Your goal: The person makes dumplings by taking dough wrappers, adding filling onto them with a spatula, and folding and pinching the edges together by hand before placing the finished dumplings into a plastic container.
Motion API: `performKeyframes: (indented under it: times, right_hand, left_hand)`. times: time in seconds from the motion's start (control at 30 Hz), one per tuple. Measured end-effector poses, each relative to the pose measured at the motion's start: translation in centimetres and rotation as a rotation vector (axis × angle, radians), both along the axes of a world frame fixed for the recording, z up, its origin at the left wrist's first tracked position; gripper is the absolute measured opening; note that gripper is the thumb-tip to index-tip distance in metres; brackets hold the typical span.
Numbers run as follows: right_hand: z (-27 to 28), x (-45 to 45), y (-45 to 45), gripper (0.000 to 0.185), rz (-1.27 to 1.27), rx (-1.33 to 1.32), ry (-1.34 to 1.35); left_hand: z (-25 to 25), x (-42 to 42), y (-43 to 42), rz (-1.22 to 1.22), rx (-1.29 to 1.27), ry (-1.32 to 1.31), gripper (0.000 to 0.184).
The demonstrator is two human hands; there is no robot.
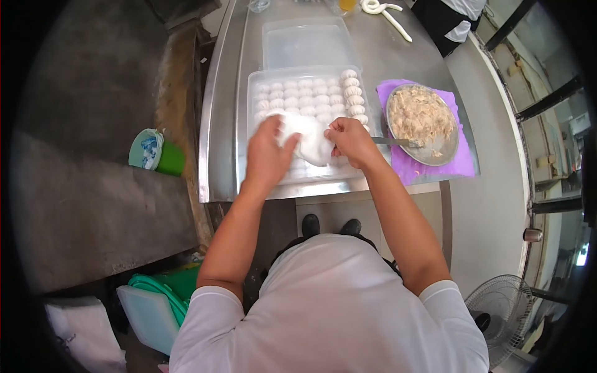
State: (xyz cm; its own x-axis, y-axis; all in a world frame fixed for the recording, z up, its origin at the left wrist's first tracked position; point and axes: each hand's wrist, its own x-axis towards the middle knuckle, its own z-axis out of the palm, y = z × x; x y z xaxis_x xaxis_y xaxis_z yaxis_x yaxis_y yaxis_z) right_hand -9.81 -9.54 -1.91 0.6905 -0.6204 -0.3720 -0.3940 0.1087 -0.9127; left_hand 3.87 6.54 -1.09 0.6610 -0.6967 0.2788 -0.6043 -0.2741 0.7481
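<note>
At the far left, a round green plastic bin [171,160] with a pale liner tilts its mouth leftward, showing crumpled blue and white scraps inside. On the stainless-steel surface [373,59], a rectangular clear plastic tray [253,90] holds rows of round white buns [290,93], the right-hand column, with pleated tops, standing out most plainly. Behind it lies a flat, translucent rectangular lid or tray [308,45].

Over the tray, the left hand [268,152] has its thumb and fingers apart on the soft white piece [314,149]; whether that grip is clamped cannot be told. The piece hangs between the hands, its long axis slanting from upper left to lower right, its rounded lower end towards the person. The right hand [349,142] has fingertips and thumb together, clamped on its right edge.

Farther right, a round metal bowl [430,159] on a purple cloth [404,166] contains a pale, lumpy mixture [416,112]; a flat metal utensil [388,141] enters it, handle pointing left behind the right wrist.
</note>
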Motion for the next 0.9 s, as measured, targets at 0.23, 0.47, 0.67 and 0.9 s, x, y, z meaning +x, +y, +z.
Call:
performKeyframes:
  times: [0.23, 0.47, 0.67, 0.9]
  right_hand:
    - [1.6, 0.0, 0.6, 0.014, -0.079, 0.47, -0.318]
    - [-0.2, 0.1, 0.7, 0.009, -0.056, 0.233, -0.32]
    - [-1.5, 0.7, 2.1, 0.009, 0.036, 0.164, -0.368]
    - [-1.5, 1.4, 3.1, 0.023, 0.093, -0.182, -0.311]
  left_hand:
    - [-1.6, -3.3, -0.9, -0.225, -0.106, 0.081, 0.026]
    - [-2.5, 0.4, -1.2, -0.128, -0.156, 1.131, 0.014]
    - [-1.5, 1.0, -0.7, -0.179, -0.166, 1.184, 0.015]
    - [-0.9, 1.0, -0.6, -0.274, -0.073, 0.935, 0.018]
